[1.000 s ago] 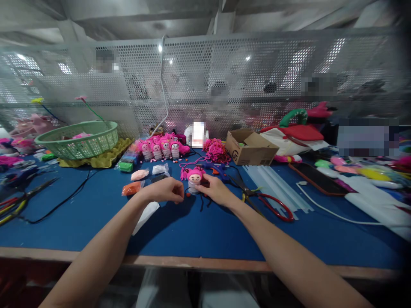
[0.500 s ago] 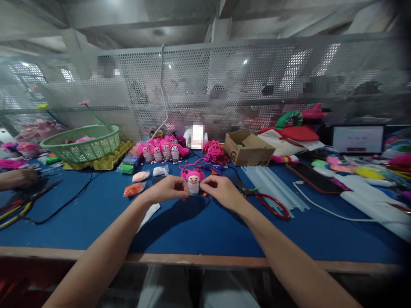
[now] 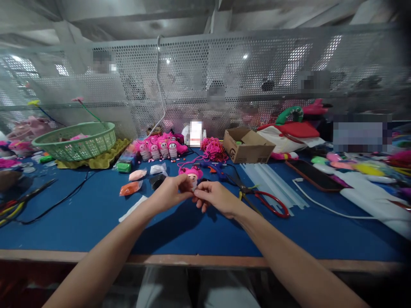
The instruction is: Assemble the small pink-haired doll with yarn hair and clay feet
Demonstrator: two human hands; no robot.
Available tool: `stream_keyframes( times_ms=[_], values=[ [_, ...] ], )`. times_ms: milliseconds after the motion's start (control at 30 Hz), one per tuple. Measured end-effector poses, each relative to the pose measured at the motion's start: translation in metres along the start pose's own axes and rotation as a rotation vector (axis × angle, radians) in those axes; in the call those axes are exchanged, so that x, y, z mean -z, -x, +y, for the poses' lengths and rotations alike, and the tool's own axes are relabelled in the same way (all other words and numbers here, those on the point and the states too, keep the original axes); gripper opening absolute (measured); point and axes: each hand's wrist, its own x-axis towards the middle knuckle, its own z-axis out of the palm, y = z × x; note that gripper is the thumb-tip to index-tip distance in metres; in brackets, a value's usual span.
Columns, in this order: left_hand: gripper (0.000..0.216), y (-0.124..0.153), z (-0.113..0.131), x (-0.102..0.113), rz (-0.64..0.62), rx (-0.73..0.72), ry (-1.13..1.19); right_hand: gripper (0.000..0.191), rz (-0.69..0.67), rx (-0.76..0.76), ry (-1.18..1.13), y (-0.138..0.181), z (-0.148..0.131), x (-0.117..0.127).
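A small doll (image 3: 192,177) with pink yarn hair, a drawn face and a white wrapped body is held just above the blue table, slightly tilted. My left hand (image 3: 175,191) is closed around its left side, covering part of the body. My right hand (image 3: 215,197) has thumb and forefinger pinched together against the doll's lower front; whatever is between them is too small to make out. Behind the doll lie a blue glue gun (image 3: 218,171) and a heap of pink yarn (image 3: 213,149). Red-handled scissors (image 3: 272,204) rest right of my right hand.
Several similar pink-haired dolls (image 3: 163,147) stand at the back left, near a green basket (image 3: 75,143). Clay packets (image 3: 130,188) lie left of my hands. A cardboard box (image 3: 247,147), pale strips (image 3: 271,184) and a phone (image 3: 316,175) are to the right. Another person's blurred hand (image 3: 9,179) is far left.
My left hand has closed further around the doll, which is now tilted and lifted. My right fingers moved left to the doll's lower front. The orange ball beside the doll is no longer visible.
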Motion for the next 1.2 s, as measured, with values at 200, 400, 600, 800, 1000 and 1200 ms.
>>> stream_keyframes(
  times_ms=[200, 400, 600, 800, 1000, 1200],
  values=[
    [0.007, 0.0022, 0.0054, 0.0009, 0.017, -0.001, -0.045, 0.011, 0.017, -0.025, -0.013, -0.0011, 0.0016, 0.0006],
    [0.007, 0.0026, 0.0032, -0.0006, 0.052, -0.049, -0.087, 0.011, 0.032, -0.053, -0.043, -0.0021, 0.0013, -0.0005],
    [0.01, 0.0025, 0.0017, -0.0043, 0.062, -0.085, -0.126, 0.007, 0.048, -0.036, -0.003, -0.002, 0.0023, -0.001],
    [0.01, 0.0015, 0.003, -0.0035, 0.013, 0.019, -0.036, 0.014, 0.064, -0.04, -0.066, -0.0023, 0.0021, 0.0004],
    [0.012, 0.0005, 0.0021, -0.0048, 0.022, 0.065, 0.024, 0.012, 0.065, -0.059, -0.118, -0.0019, 0.0004, 0.0003],
    [0.014, 0.0012, -0.0018, -0.0055, 0.055, 0.019, -0.048, 0.015, 0.041, -0.095, -0.197, -0.0005, -0.0035, 0.0006]
  ],
)
